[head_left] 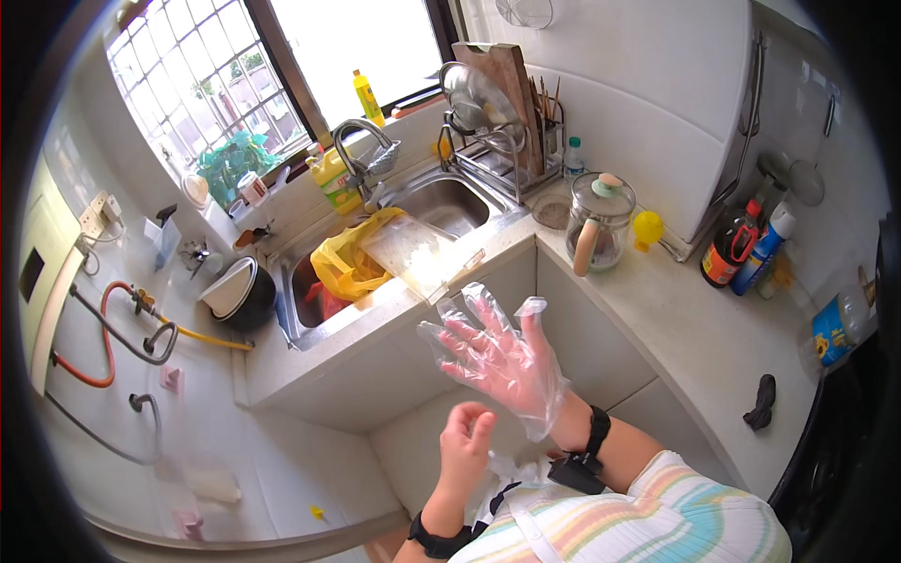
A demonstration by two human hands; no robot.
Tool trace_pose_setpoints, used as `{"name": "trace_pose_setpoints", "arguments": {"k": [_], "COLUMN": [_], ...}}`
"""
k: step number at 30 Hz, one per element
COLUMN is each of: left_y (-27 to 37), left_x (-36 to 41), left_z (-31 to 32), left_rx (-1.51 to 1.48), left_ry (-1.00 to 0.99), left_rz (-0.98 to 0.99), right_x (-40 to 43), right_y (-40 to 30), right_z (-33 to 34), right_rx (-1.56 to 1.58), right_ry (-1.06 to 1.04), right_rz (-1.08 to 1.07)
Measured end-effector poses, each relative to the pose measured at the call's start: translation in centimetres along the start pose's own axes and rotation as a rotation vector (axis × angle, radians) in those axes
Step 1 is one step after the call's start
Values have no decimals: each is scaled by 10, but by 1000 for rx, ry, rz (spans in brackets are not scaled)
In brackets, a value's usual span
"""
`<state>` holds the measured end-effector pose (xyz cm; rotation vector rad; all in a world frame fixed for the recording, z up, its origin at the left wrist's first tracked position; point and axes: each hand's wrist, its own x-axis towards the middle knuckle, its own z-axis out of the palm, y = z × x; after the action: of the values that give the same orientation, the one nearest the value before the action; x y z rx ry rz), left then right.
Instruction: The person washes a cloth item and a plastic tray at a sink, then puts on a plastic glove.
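My right hand (503, 359) wears a clear disposable plastic glove (542, 405). Its fingers are spread in the air before the counter front, and it holds nothing. The glove is loose and wrinkled, with slack at the fingertips. Bare and curled closed, my left hand (466, 433) is just below and left of the gloved one. Nothing shows between its fingers. Some whitish, crumpled material (503, 464) lies behind its wrist, too unclear to name. Beyond the hands, a clear plastic tray or lid (408, 246) rests across the sink edge beside a yellow plastic bag (345, 260).
The double-bowl steel sink (443, 204) has a curved faucet (345, 144). To the right stand a glass pitcher (598, 225), a sauce bottle (728, 246) and a spray can (764, 250). A dish rack (517, 172) holds a pot lid and cutting board. Black bowls (246, 302) sit left.
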<state>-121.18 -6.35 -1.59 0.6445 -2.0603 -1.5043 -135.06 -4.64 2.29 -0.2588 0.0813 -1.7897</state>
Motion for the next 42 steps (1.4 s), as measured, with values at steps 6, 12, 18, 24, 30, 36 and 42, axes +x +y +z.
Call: {"name": "trace_pose_setpoints", "arguments": {"k": [6, 12, 18, 24, 30, 36, 42], "left_y": [10, 6, 14, 14, 4, 3, 51], "left_x": [22, 23, 19, 11, 5, -11, 4], "left_z": [7, -26, 12, 12, 4, 1, -23], "left_rx": [-879, -875, -1012, -1002, -878, -164, 655], "left_ry": [364, 323, 242, 96, -7, -128, 330], "left_rz": [-144, -173, -193, -242, -231, -194, 157], "right_x": [-11, -13, -6, -7, 4, 36, 51], "right_y": [15, 12, 25, 21, 25, 3, 22], "right_z": [22, 22, 24, 39, 32, 28, 16], "right_rx": [138, 73, -61, -201, -464, -2368, -2522], "right_ry": [-68, -104, -143, -274, -296, -116, 64], "right_rz": [13, 5, -78, -95, -75, -676, -791]}}
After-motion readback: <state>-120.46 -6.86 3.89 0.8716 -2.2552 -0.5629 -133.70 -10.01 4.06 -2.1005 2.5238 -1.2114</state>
